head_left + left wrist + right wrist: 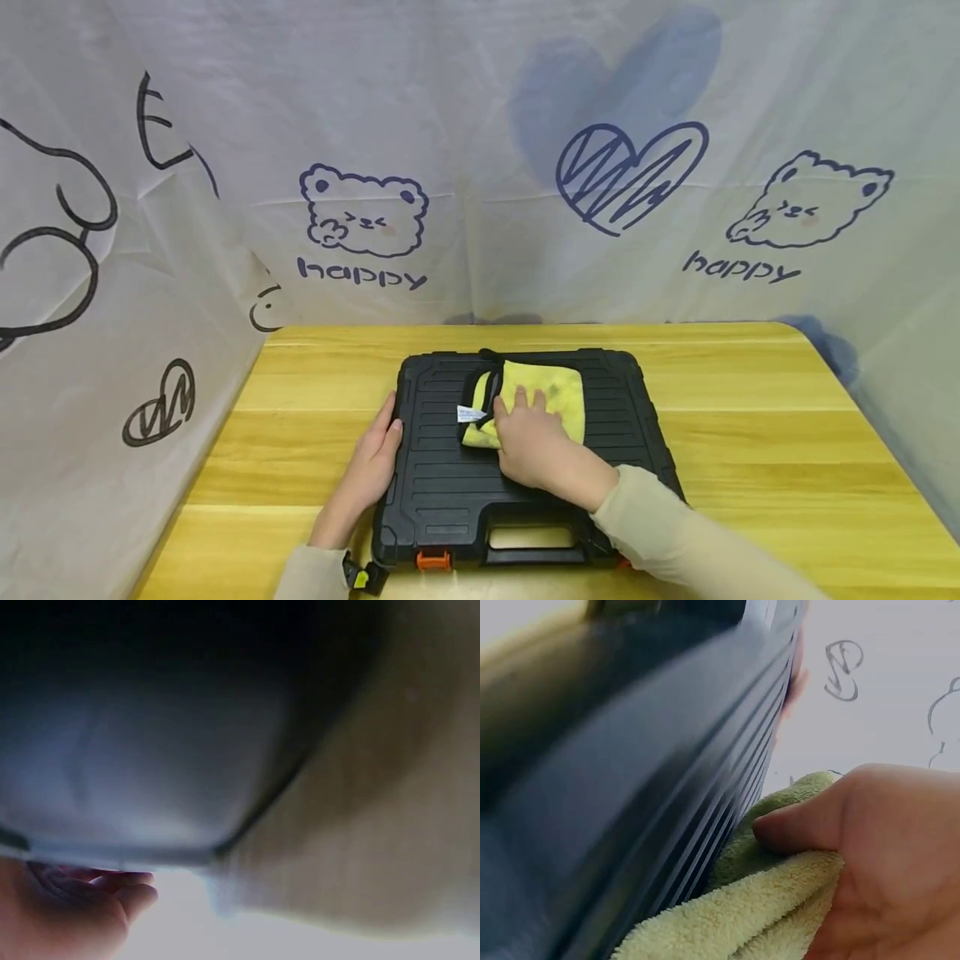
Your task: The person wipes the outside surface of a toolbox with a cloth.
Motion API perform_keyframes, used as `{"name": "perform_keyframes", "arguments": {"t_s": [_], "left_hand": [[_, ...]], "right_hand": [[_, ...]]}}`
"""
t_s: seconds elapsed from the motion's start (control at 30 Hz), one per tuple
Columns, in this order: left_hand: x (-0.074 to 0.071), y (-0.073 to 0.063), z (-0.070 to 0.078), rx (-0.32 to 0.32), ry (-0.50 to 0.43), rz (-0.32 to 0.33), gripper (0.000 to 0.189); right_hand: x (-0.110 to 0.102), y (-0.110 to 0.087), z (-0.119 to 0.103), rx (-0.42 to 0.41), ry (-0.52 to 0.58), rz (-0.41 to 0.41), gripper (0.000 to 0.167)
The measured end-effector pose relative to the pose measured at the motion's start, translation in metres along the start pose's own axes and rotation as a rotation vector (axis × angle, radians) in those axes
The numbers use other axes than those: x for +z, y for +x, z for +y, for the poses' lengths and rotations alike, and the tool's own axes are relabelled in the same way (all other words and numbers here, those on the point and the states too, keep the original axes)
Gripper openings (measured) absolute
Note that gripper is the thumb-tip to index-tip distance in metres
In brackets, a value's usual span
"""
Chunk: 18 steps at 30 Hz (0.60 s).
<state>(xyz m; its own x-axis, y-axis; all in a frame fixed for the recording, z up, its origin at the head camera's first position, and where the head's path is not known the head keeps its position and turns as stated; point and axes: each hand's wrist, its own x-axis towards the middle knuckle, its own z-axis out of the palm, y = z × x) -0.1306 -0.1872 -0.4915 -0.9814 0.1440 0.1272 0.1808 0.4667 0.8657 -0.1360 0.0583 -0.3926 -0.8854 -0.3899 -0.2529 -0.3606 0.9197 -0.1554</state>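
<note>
A black plastic tool case [442,483] with a ribbed lid lies flat on the table. My left hand [372,458] rests along its left side, fingers fairly straight and thumb at the lid's edge. In the left wrist view, that hand [75,915] shows at the lower left beside the dark case wall [150,772]. A folded yellow cloth [566,392] with black edging and a white tag [470,413] lies on the lid. My right hand [536,442] presses down on it, fingers spread. The right wrist view shows the thumb [802,825] holding a fold of the cloth [735,907].
The case's handle [534,536] and an orange latch [433,560] face me. Wooden tabletop [765,450] extends on both sides of the case. White sheets [480,100] with drawn bears and hearts hang behind and at the sides.
</note>
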Motion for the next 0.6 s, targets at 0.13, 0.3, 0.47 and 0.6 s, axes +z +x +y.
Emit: {"name": "perform_keyframes", "arguments": {"t_s": [0.13, 0.3, 0.47, 0.6], "left_hand": [[0.0, -0.001, -0.002, 0.01, 0.001, 0.013, 0.053], [-0.001, 0.0, -0.001, 0.006, 0.001, 0.014, 0.053], [0.0, 0.002, -0.001, 0.016, -0.007, 0.008, 0.053], [0.0, 0.003, -0.002, 0.009, -0.013, 0.002, 0.053]], "right_hand": [[0.003, -0.014, -0.005, -0.051, 0.004, -0.008, 0.059], [0.006, -0.028, -0.007, -0.104, -0.011, -0.02, 0.06], [0.009, -0.043, -0.009, -0.165, -0.019, -0.03, 0.061], [0.012, -0.058, -0.011, -0.232, -0.036, -0.039, 0.062]]}}
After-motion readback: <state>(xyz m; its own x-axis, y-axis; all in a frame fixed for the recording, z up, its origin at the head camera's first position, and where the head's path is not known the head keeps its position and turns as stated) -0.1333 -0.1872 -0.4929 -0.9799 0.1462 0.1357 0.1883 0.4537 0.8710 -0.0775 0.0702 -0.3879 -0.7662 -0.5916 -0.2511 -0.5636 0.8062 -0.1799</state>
